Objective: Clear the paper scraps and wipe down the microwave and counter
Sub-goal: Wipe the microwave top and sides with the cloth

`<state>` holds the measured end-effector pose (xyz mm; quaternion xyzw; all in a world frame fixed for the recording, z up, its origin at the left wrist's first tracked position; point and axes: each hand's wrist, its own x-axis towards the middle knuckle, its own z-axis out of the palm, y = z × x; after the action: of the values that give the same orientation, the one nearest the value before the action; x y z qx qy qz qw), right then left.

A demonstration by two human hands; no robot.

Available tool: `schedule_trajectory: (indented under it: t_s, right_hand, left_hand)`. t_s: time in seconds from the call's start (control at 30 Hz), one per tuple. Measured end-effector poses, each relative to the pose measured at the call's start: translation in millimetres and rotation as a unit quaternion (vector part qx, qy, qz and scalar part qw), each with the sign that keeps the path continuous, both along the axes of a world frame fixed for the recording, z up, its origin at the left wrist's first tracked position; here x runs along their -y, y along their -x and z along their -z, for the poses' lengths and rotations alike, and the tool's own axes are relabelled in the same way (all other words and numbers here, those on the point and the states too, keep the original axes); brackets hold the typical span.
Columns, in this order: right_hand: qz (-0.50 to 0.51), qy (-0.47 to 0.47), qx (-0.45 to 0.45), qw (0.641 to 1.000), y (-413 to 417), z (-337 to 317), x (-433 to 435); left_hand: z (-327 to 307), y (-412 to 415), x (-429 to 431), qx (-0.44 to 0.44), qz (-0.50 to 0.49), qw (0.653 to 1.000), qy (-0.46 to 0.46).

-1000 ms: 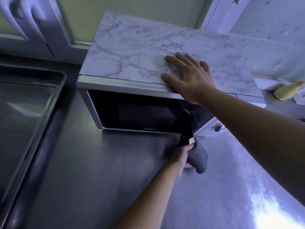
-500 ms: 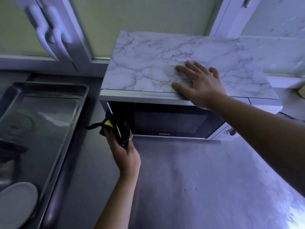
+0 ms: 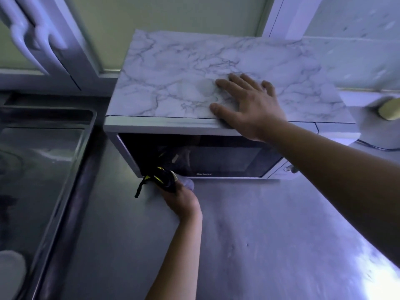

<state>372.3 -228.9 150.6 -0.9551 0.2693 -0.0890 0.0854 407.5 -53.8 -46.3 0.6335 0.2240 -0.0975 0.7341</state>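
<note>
- Sitting at the left edge, a stainless-steel sink (image 3: 67,191) holds a pale round dish (image 3: 10,276) in its near corner; the rest of the basin is too blurred to read.
- Beside it, the Galanz microwave (image 3: 216,158) stands on the counter with its dark glass door closed; its contents cannot be made out.
- Left hand (image 3: 184,202) grips a bunched black cloth (image 3: 162,179) with yellow markings, pressed to the door's lower left corner where it meets the counter; a dark strap (image 3: 139,188) trails from the cloth.
- Right hand (image 3: 249,105) lies flat, fingers straight and spread, on the microwave's marble-patterned top (image 3: 173,72) near its front edge.
- Brushed metal counter (image 3: 259,234) stretches in front, with glare at the near right.
- White cabinet doors with looped handles (image 3: 28,40) hang above the sink; a yellowish object (image 3: 389,109) sits at the far right.
</note>
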Motion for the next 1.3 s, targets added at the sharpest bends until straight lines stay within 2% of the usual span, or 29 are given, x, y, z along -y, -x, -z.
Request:
schedule_trajectory:
  t_s: [0.17,0.27,0.37,0.53,0.7,0.9,1.03,1.2,1.3]
  right_hand:
    - [-0.001,-0.001,-0.007,1.0,3,0,1]
    - [0.002,-0.005,-0.005,1.0,1,1,-2]
    - [0.004,-0.009,-0.001,1.0,1,-1,-3]
    - [0.0,-0.007,0.0,1.0,0,-2,-3]
    - [-0.004,-0.009,0.011,1.0,-2,-1,-3]
    - [0.0,-0.004,0.01,1.0,0,1,3]
    - [0.002,-0.009,0.013,1.0,3,4,3]
    - [-0.005,-0.015,0.016,1.0,-2,6,5]
    - [-0.005,-0.024,0.025,0.999,-2,9,2]
  left_hand:
    - [0,27,25,-0.091,0.004,0.992,0.087]
    - [-8,51,39,-0.16,0.02,0.975,0.151]
    - [-26,72,55,-0.264,0.035,0.938,0.22]
    - [-39,92,78,-0.337,0.081,0.901,0.262]
    - [-36,99,98,-0.426,0.193,0.824,0.32]
    - [-28,104,106,-0.501,0.226,0.749,0.37]
    - [-24,101,87,-0.478,0.261,0.739,0.397]
    - [-33,85,38,-0.383,0.316,0.761,0.418]
    - [-45,65,-4,-0.32,0.364,0.784,0.387]
